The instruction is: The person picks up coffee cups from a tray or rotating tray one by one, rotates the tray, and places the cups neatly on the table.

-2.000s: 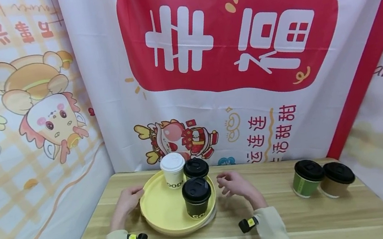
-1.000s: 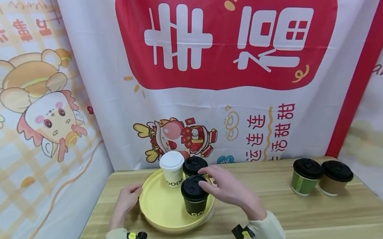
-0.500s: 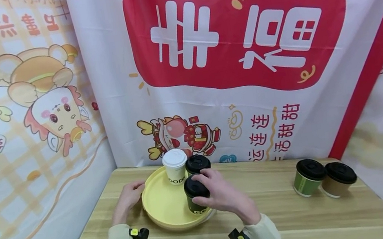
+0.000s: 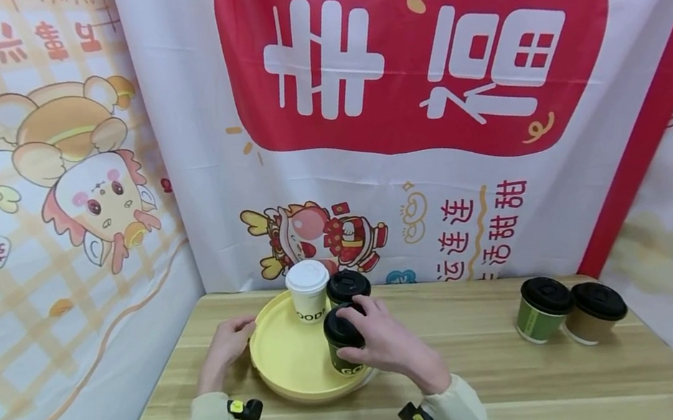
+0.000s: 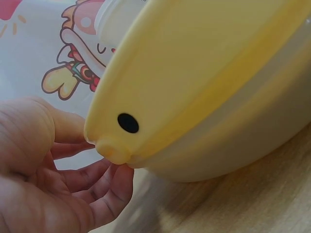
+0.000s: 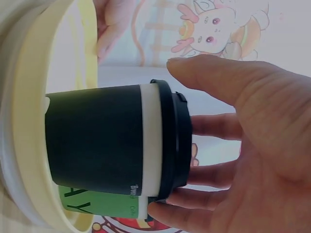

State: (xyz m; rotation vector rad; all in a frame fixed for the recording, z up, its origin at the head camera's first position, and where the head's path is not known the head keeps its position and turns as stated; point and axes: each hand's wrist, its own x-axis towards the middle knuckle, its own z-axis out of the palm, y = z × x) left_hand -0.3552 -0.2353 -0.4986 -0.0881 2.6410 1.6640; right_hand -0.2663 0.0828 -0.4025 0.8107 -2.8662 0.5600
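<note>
A round yellow tray (image 4: 293, 358) bears three lidded paper cups. At its left edge my left hand (image 4: 230, 342) pinches the rim by a small yellow knob (image 5: 112, 149), beside a black oval spot. My right hand (image 4: 388, 340) reaches round the black lid of the front dark cup (image 4: 347, 361), fingers past the far side. In the right wrist view the thumb (image 6: 204, 73) stands a little off the lid (image 6: 170, 141). Behind are a white cup (image 4: 309, 301) and another black-lidded cup (image 4: 348, 284), its green side (image 6: 102, 204) showing in the right wrist view.
On the right of the wooden table (image 4: 534, 398) stand a green cup (image 4: 539, 321) and a brown cup (image 4: 589, 325), both black-lidded and close together. A printed white cloth (image 4: 379, 232) hangs behind the table, and a checked one (image 4: 54, 245) on the left.
My right hand has moved left from beside the tray to round the front dark cup's lid. My left hand stays at the tray's rim. The cups keep their places on the tray.
</note>
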